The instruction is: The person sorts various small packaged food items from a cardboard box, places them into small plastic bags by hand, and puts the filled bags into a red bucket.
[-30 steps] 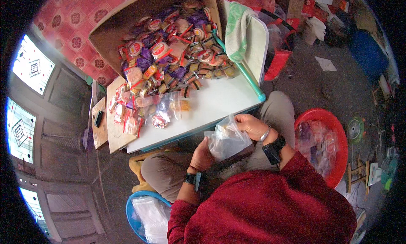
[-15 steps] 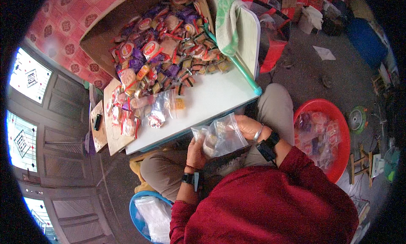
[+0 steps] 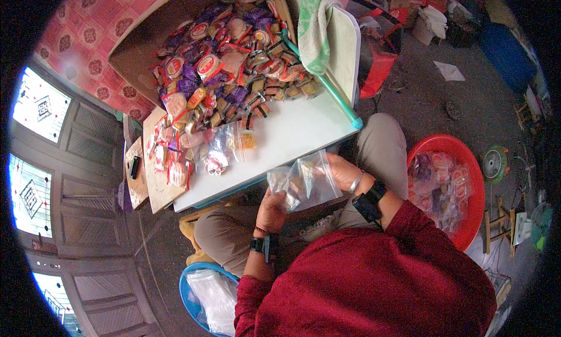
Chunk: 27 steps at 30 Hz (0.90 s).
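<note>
Clear bag [image 3: 306,188] is held near the desk [image 3: 292,129], its left end pinched by left hand [image 3: 272,212]; right hand [image 3: 345,172] grip cannot be told. Likely light, limp, slippery; best taken by edges.

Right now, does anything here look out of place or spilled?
A white sheet lies alone on the dark floor at the picture's upper right, like dropped litter. Packets also sprawl from the cardboard box onto the white tabletop, though that may be deliberate.
</note>
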Tool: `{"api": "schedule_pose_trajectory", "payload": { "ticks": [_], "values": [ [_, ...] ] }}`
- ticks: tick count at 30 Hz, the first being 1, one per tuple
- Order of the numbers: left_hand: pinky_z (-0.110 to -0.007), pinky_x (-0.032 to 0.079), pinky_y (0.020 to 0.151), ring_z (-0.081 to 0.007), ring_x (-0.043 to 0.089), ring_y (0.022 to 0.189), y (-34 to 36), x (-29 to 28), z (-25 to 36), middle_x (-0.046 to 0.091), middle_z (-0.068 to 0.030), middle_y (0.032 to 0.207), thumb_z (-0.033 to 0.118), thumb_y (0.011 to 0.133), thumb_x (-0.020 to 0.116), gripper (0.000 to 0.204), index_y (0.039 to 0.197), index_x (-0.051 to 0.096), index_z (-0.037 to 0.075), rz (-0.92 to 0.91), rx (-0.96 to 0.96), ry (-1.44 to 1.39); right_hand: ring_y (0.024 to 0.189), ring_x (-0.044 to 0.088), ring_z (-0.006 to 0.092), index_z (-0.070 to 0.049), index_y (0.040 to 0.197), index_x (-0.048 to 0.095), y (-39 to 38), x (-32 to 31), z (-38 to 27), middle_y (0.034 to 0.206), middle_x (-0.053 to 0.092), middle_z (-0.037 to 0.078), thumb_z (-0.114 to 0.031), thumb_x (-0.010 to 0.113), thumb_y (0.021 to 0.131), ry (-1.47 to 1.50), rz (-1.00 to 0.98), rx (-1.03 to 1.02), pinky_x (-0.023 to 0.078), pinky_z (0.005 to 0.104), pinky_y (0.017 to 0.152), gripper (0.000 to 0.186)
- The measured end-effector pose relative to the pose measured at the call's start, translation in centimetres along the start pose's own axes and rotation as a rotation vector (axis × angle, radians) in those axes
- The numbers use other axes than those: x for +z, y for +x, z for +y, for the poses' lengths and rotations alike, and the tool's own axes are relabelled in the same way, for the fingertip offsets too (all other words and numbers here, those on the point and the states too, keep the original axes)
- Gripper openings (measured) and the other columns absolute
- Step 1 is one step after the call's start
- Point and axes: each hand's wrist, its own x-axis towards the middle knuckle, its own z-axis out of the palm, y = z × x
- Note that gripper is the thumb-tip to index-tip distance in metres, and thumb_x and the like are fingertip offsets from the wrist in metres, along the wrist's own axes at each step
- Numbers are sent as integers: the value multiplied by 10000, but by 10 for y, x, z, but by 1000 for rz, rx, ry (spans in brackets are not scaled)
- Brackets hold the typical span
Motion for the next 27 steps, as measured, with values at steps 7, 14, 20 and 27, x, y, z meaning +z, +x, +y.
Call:
{"api": "schedule_pose_trajectory", "payload": {
  "ticks": [7,14,20,27],
  "values": [
    [-392,430,918,-255,526,1061,-1,-4,0,540,-102,1150,63,768,516,476,1234,419,37,8,-21,-8,833,590,142,-25,1029,586,-1,1,1,929,619,42,-125,632,818,140,-75,16,487,275,753,238],
    [-384,456,889,-236,558,1019,1,0,-2,553,-102,1132,125,815,571,407,1187,452,9,8,-28,-96,829,584,124,-24,1022,543,0,-2,-1,944,605,46,-94,651,805,121,-131,8,485,250,714,253],
    [-413,488,830,-237,585,958,2,3,-3,584,-92,1071,123,821,582,368,1162,483,29,60,-13,-33,769,575,106,-13,1002,545,-3,1,0,891,597,32,-111,679,786,-13,-58,-87,479,236,675,273],
    [-395,452,874,-235,564,975,4,-16,-9,578,-84,1076,189,840,564,327,1125,499,42,58,7,24,775,560,117,-26,951,592,1,2,6,855,602,27,-131,641,795,-290,46,-96,462,255,711,194]
  ]
}}
